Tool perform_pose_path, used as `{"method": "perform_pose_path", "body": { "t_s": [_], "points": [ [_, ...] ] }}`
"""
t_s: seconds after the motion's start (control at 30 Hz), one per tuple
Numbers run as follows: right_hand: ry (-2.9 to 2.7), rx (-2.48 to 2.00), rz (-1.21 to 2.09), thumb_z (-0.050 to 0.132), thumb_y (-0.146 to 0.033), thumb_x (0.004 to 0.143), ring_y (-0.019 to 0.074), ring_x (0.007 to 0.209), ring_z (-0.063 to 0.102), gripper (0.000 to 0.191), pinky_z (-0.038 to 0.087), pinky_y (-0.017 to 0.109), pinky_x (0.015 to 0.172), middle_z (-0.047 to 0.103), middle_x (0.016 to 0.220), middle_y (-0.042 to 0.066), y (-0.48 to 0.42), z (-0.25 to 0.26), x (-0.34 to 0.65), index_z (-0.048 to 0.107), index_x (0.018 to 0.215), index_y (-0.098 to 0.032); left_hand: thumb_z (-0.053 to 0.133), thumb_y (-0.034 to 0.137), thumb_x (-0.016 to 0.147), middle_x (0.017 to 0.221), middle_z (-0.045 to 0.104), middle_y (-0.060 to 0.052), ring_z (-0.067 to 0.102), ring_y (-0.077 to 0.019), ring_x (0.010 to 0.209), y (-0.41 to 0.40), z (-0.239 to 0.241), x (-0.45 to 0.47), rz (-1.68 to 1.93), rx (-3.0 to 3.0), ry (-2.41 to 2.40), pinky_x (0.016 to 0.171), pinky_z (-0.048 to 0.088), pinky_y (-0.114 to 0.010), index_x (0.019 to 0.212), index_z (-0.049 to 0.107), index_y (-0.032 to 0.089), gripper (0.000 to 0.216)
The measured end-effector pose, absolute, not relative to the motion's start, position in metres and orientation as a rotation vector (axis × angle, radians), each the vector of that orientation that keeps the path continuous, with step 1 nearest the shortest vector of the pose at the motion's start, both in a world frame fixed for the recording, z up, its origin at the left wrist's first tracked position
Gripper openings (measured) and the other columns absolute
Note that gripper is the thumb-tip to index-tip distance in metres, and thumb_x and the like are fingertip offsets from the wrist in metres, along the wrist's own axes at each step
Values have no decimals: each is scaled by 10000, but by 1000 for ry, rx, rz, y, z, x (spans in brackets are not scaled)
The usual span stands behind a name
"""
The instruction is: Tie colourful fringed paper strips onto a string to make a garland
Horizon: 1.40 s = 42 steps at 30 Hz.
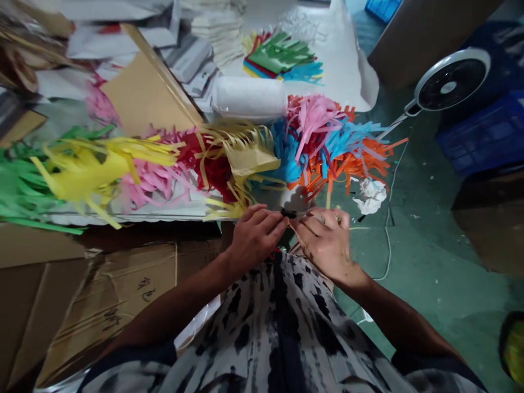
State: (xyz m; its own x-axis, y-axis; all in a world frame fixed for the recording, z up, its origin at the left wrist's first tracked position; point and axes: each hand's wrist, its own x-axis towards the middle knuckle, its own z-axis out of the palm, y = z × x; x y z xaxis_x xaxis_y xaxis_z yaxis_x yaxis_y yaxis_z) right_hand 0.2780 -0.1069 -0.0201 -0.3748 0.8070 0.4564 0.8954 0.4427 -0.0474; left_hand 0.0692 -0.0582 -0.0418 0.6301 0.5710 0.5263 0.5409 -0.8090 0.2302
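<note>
1. I am holding both hands together just in front of my chest, at the centre of the view, above my black-and-white patterned shirt (278, 322).
2. My left hand (254, 236) is pinching a small black piece (289, 213) with its fingertips closed tight on it.
3. My right hand (325, 243) is meeting it from three o'clock with its fingers curled in. Its fingertips are reaching the same black piece, but I cannot tell whether they are gripping it.
4. The small black piece is sitting between my two hands, at the near edge of the worktable (155, 214).
5. At twelve o'clock from my hands, a long garland of fringed paper (229, 164) is lying across the table in green, yellow, pink, red, gold, blue and orange.
6. A white roll (249, 97) is lying just beyond the garland.
7. At one o'clock, a crumpled white paper (370, 195) is lying near my right hand, and a floor fan (448, 84) is standing well beyond it.
8. At eight o'clock, flattened cardboard boxes (102, 295) are lying below the table.
</note>
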Motion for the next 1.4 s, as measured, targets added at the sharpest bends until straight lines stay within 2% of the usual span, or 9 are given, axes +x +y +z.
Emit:
{"method": "perform_pose_path", "body": {
  "t_s": [0.1, 0.23, 0.43, 0.7, 0.83, 0.93, 1.03, 1.23, 1.4],
  "points": [
    [-2296, -1316, -401, 680, -157, 1002, 243, 1088, 659, 170, 327, 448, 933, 811, 940, -15, -102, 1, 283, 741, 1098, -284, 661, 258, 1009, 933, 829, -52, 737, -179, 829, -56, -17, 72, 900, 2498, 993, 867, 528, -337, 1090, 813, 237, 173],
    [-2215, -1212, -555, 721, -192, 975, 220, 996, 712, 282, 332, 452, 906, 821, 983, -75, -94, 28, 301, 721, 1182, -382, 609, 526, 1021, 878, 823, -70, 732, -191, 755, -47, 18, 74, 754, 1626, 912, 684, 520, -289, 1016, 850, 211, 397],
    [-2121, -1169, -697, 776, -219, 932, 233, 899, 730, 413, 345, 458, 859, 829, 963, -84, -90, 49, 308, 703, 1271, -442, 721, 656, 896, 869, 795, -111, 684, -143, 661, -40, 35, 78, 529, 902, 659, 598, 489, -234, 902, 841, 156, 515],
    [-2119, -1018, -783, 789, -201, 919, 205, 839, 728, 376, 369, 431, 829, 832, 951, -85, -81, 54, 297, 738, 1223, -416, 922, 423, 752, 750, 744, -41, 660, -114, 641, -39, 33, 76, 551, 744, 589, 685, 548, -250, 799, 806, 180, 273],
    [-2025, -1127, -522, 775, -186, 925, 223, 890, 737, 241, 401, 451, 874, 831, 934, -40, -75, 52, 281, 762, 1114, -334, 875, 481, 796, 762, 747, -49, 641, -126, 634, -41, 27, 76, 705, 918, 719, 631, 524, -256, 793, 802, 171, 318],
    [-1839, -1217, 22, 715, -238, 971, 226, 893, 723, 75, 486, 446, 866, 803, 889, -4, -69, 48, 262, 763, 955, -293, 865, 509, 806, 932, 781, -63, 715, -194, 880, -42, 23, 80, 972, 1083, 768, 824, 579, -320, 829, 808, 201, 314],
    [-1580, -1168, 462, 697, -298, 980, 208, 810, 688, 145, 537, 394, 768, 756, 844, 20, -62, 46, 247, 725, 843, -258, 825, 492, 862, 1142, 774, -84, 703, -240, 1109, -44, 23, 81, 1117, 1172, 741, 980, 558, -371, 835, 802, 211, 283],
    [-1643, -1035, 804, 703, -289, 977, 184, 847, 678, 100, 530, 339, 772, 730, 881, 17, -48, 52, 238, 748, 896, -252, 755, 376, 947, 956, 770, -54, 706, -194, 937, -49, 27, 63, 1171, 1277, 852, 916, 554, -324, 833, 783, 205, 208],
    [-1700, -1024, 742, 782, -277, 933, 164, 760, 657, 123, 521, 310, 705, 713, 785, 0, -32, 56, 225, 742, 820, -250, 810, 321, 895, 903, 776, -35, 718, -179, 863, -48, 22, 52, 1320, 1251, 939, 827, 577, -287, 839, 792, 221, 117]
  ]
}}
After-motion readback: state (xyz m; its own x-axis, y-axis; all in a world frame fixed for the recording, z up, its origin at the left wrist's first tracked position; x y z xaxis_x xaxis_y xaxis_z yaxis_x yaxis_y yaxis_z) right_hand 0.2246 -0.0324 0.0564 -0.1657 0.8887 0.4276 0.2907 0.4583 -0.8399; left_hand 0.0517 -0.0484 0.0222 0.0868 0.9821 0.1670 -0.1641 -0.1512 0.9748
